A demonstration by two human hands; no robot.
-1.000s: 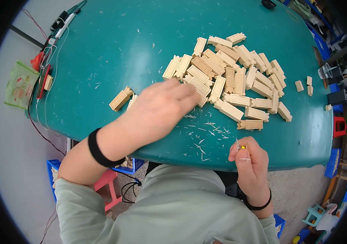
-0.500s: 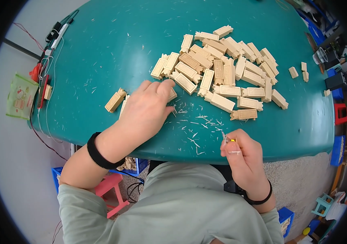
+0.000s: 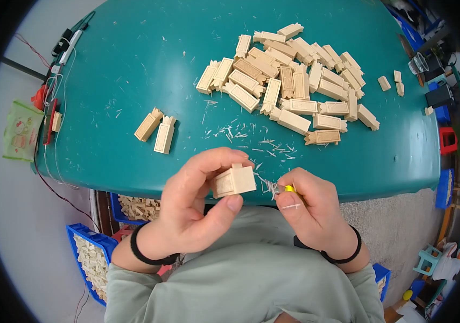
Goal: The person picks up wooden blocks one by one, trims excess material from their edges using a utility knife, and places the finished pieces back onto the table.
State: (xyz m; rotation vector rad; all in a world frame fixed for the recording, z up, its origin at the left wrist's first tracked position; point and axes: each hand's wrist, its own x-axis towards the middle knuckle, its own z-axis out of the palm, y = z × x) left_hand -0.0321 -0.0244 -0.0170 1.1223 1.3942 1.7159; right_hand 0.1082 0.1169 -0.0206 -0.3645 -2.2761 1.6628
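My left hand (image 3: pixel 197 202) grips a pale wooden block (image 3: pixel 234 181) between thumb and fingers, held just over the near edge of the teal table (image 3: pixel 133 64). My right hand (image 3: pixel 308 207) is closed on a small tool with a yellow handle (image 3: pixel 289 189); its metal tip sits against the block's right end. A large pile of similar wooden blocks (image 3: pixel 294 81) lies on the far right part of the table. Two separate blocks (image 3: pixel 157 129) lie side by side to the left. Thin wood shavings (image 3: pixel 257 140) are scattered between the pile and my hands.
Cables and a power strip (image 3: pixel 52 102) run along the table's left edge, beside a green packet (image 3: pixel 20 132). Blue crates filled with wooden pieces (image 3: pixel 92 258) stand on the floor at lower left. Small blocks (image 3: pixel 391 83) and coloured bins sit at the right.
My left hand reached toward the pile, then came back to the near edge with a block. The right hand rose a little and brought the tool to the block.
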